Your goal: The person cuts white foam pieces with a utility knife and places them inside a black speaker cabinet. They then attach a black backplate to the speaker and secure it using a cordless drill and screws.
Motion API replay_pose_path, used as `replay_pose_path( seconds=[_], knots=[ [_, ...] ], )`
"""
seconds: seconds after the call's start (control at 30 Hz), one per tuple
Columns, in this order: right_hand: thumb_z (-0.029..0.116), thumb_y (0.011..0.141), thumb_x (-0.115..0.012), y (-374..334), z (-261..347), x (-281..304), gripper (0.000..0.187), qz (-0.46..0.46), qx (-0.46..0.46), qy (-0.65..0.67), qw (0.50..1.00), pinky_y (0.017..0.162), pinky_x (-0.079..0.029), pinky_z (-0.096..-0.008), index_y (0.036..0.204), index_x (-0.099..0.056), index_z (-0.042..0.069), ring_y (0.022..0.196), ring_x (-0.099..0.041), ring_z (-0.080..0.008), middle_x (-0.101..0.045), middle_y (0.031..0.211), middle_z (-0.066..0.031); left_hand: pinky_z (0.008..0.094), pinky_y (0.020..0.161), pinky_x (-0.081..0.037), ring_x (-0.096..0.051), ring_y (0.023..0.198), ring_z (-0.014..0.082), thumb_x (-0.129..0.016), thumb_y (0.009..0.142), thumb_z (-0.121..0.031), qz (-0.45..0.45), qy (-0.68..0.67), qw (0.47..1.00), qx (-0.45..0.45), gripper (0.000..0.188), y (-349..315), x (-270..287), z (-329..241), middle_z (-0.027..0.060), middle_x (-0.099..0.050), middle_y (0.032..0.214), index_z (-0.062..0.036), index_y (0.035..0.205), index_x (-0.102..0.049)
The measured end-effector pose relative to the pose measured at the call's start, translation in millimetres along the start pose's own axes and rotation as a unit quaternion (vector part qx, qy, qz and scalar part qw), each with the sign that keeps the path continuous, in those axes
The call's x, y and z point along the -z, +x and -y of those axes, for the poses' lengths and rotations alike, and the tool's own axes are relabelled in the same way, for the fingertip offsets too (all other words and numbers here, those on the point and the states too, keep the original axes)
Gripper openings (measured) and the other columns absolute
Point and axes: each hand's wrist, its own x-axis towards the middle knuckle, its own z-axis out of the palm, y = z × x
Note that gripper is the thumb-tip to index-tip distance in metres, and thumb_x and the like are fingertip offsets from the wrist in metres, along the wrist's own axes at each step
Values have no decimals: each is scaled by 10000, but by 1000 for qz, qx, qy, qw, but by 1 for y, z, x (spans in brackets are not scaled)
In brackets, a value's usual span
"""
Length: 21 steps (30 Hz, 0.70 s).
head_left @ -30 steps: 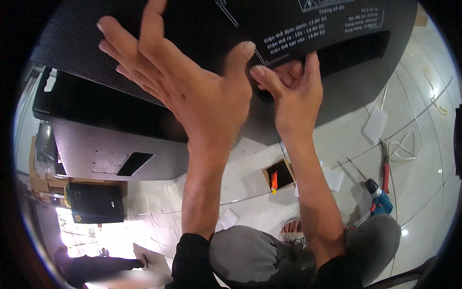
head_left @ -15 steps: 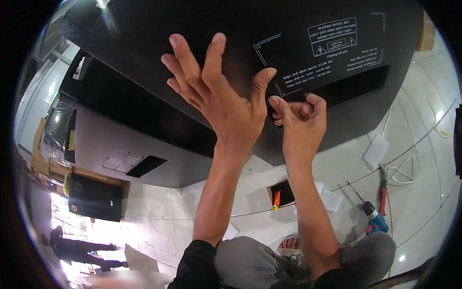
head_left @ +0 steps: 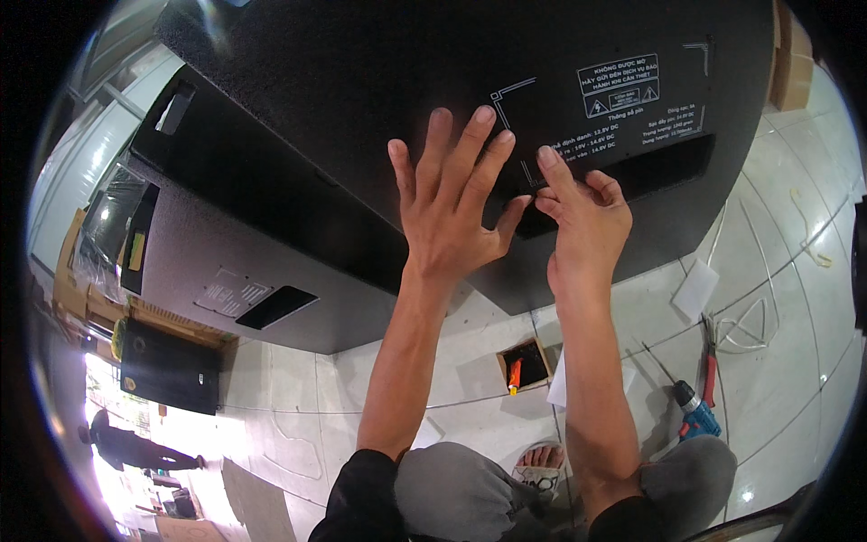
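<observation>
A large black box-shaped cabinet (head_left: 361, 90) with a rough finish fills the upper view. White printed lettering and symbols (head_left: 619, 86) mark its face, and beneath them is a dark rectangular recess (head_left: 664, 165). My left hand (head_left: 452, 217) is spread against the face, left of the print, holding nothing. My right hand (head_left: 587, 212) is at the lower left corner of the print, beside the recess. One digit stretches up over the lettering; the other fingers curl in close to the surface. Whatever they pinch, if anything, cannot be made out.
A second dark cabinet (head_left: 262, 262) stands to the left. On the tiled floor lie a small open box (head_left: 533, 370) with an orange-red tube (head_left: 515, 375), a blue cordless drill (head_left: 695, 415), red-handled pliers (head_left: 710, 370) and white paper (head_left: 695, 289). Another person (head_left: 135, 443) is far left.
My left hand has shifted right and down, its fingers now flatter and pointing up. My right hand has moved slightly right, with one digit now raised over the print.
</observation>
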Motion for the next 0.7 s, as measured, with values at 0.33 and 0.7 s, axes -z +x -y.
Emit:
replay_pose_path(
  seconds=[0.33, 0.7],
  knots=[
    [104, 759, -894, 3, -5, -1, 602, 6, 10, 14, 1000, 573, -551, -247, 1154, -478, -78, 707, -653, -149, -633, 881, -99, 512, 1263, -27, -271, 1524, 249, -800, 733, -287, -14, -15, 999, 35, 746, -8, -4, -10, 28, -441, 1570, -219, 1434, -555],
    [361, 765, -892, 0, 3, 9, 602, -8, 25, -151, 988, 581, -488, -254, 1059, -554, -42, 702, -599, -99, -633, 795, -65, 517, 1258, 14, -197, 1549, 252, -680, 885, -309, 25, 52, 996, 70, 680, -7, -6, -25, 23, -367, 1621, -178, 1516, -464]
  ],
)
